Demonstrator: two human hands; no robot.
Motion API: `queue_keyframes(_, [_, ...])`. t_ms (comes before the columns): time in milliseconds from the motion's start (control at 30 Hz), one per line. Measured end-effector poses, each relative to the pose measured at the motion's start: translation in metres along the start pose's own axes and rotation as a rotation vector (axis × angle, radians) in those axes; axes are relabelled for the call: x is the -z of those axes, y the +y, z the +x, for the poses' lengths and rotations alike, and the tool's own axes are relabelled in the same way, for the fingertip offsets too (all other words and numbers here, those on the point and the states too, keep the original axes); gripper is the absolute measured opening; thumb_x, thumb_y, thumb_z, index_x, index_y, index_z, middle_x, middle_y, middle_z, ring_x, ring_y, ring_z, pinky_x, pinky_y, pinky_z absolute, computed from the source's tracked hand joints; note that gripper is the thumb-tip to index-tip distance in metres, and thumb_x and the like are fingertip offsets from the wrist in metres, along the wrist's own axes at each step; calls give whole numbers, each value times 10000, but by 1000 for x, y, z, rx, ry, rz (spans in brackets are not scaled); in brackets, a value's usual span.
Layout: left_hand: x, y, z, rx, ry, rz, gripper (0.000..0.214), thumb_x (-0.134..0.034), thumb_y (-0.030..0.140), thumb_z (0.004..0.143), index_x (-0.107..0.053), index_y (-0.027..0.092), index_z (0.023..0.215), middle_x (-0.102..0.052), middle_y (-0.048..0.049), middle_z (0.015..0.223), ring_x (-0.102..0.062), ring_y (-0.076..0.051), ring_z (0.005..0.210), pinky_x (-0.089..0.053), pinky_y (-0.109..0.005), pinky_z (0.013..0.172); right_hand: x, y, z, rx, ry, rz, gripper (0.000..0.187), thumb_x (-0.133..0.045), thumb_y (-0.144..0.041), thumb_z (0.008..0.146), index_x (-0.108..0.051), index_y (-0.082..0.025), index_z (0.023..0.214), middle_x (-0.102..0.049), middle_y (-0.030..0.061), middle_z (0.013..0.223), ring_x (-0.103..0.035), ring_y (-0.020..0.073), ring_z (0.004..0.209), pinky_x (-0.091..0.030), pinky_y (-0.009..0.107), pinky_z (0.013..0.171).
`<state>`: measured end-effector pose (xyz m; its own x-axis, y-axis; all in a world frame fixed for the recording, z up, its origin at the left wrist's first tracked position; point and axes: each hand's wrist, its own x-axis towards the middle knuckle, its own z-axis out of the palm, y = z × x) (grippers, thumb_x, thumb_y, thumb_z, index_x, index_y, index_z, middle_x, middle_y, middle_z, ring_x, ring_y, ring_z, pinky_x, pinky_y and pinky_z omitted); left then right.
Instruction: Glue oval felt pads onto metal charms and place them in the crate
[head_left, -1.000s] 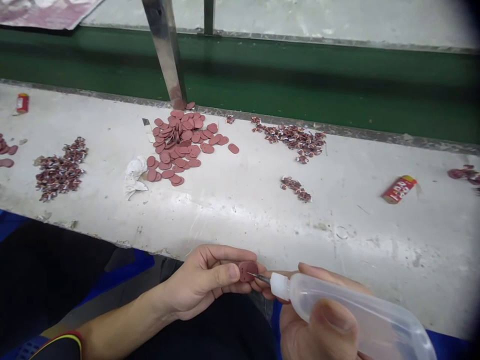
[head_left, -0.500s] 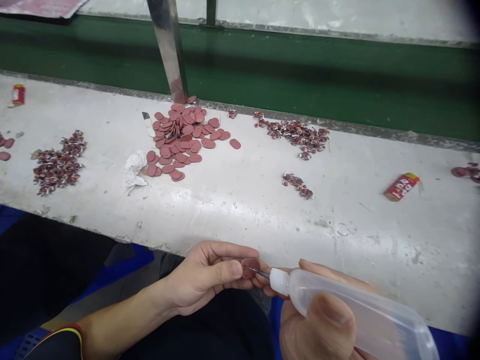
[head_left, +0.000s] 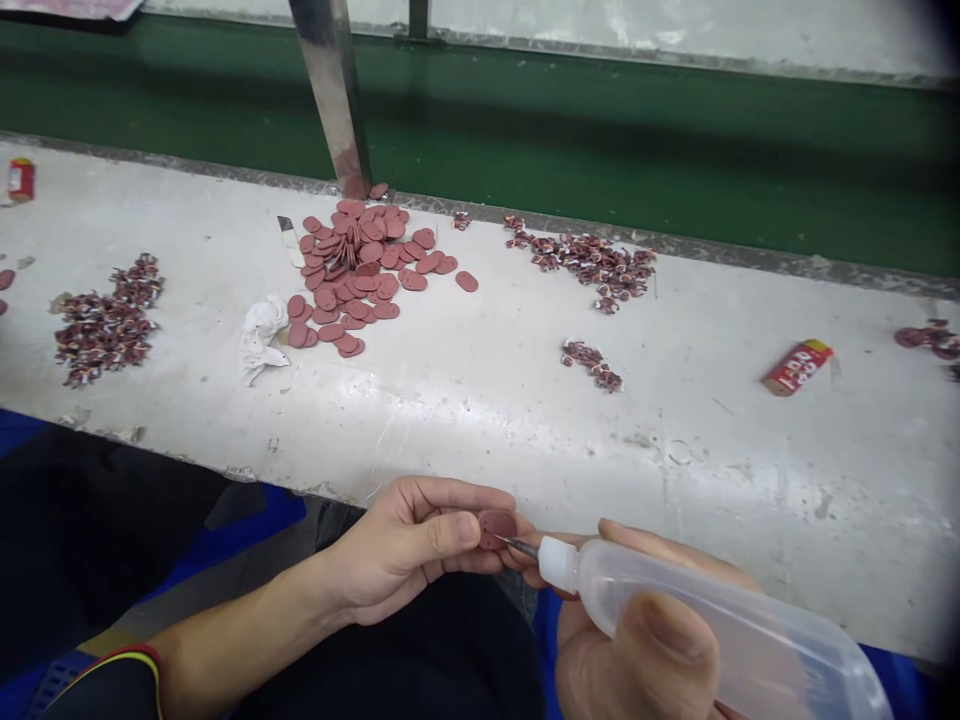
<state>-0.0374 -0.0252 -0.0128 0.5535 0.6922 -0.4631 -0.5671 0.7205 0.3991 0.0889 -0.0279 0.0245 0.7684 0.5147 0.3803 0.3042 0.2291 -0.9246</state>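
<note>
Between thumb and fingers, my left hand (head_left: 420, 550) pinches a reddish-brown oval disc (head_left: 498, 526) with small holes in it. My right hand (head_left: 652, 640) is wrapped round a translucent squeeze bottle (head_left: 712, 610) with a white cap and a thin metal nozzle (head_left: 521, 546). The nozzle points left, its tip at the face of the disc; whether it touches cannot be made out. Both hands are in front of the table's near edge. Beyond them lies a heap of similar oval discs (head_left: 367, 250).
On the white table (head_left: 465, 430) lie clusters of small brown pieces (head_left: 592, 265), another such pile (head_left: 109, 325), a crumpled white tissue (head_left: 264, 335), a blade (head_left: 289, 240) and a red-wrapped cylinder (head_left: 798, 367). A metal post (head_left: 334, 100) stands at the far edge, before a green strip (head_left: 600, 150).
The view has shifted slightly, so the things on the table sit a little further left and higher. Both hands keep their hold, with the nozzle tip still at the disc.
</note>
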Motion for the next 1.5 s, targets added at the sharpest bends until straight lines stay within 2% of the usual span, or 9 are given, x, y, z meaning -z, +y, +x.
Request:
queue_keyframes(233, [-2,1,0,-7,-8,12,340,-872,366,778,-810,185,1059,-831,-66,1016,-779,-150,913,-600,-191,841,4,4,0,105,-66,-49,268,-849,-361,759,-720,-170,622,-725,9,633,-548,135,422,-393,317,379])
queue_keyframes(433, [-2,3,-1,0,16,27,371,-883,389,758,-812,182,1058,-828,-84,1026,-774,-150,897,-599,-190,812,1,1,0,6,44,-26,284,-865,-388,711,-719,-173,594,-716,13,622,-577,163,417,-400,341,355])
queue_keyframes(667, [-1,3,-1,-2,-2,36,360,-862,391,784,-808,177,1068,-828,-78,1020,-769,-150,926,-600,-180,813,4,-3,2,-6,15,-56,328,-870,-426,704,-704,-181,564,-698,18,603,-575,156,394,-422,322,337])
queue_keyframes(867, [-1,2,0,1,13,34,357,-872,395,771,-812,188,1055,-827,-79,1027,-768,-144,898,-598,-193,814,8,-4,-1,-27,-40,-78,297,-837,-421,754,-721,-180,627,-706,18,614,-589,168,406,-447,334,355])
queue_keyframes(1133, [0,1,-2,7,30,35,346,-866,386,780,-811,188,1058,-825,-86,1033,-765,-150,909,-588,-202,821,12,-6,1,95,-196,-123,263,-792,-383,842,-743,-168,700,-729,18,620,-613,160,453,-455,310,396])
queue_keyframes(1300, [1,1,-3,10,27,29,339,-874,386,770,-815,194,1043,-826,-83,1028,-766,-143,891,-590,-192,811,9,-3,-3,107,-168,-115,280,-806,-389,824,-727,-174,664,-725,13,617,-604,156,430,-456,307,382])
queue_keyframes(1400, [1,1,-4,6,8,28,331,-856,376,794,-810,189,1063,-825,-76,1035,-767,-138,899,-594,-182,813,10,-1,-2,24,-121,-35,269,-833,-374,777,-716,-176,638,-716,16,619,-615,170,424,-461,314,376])
queue_keyframes(1500, [2,2,-4,-16,-37,24,318,-820,361,836,-799,176,1094,-818,-92,1077,-769,-148,928,-599,-184,819,16,4,12,-200,-232,91,273,-770,-435,794,-729,-181,701,-658,16,555,-595,193,387,-466,326,350])
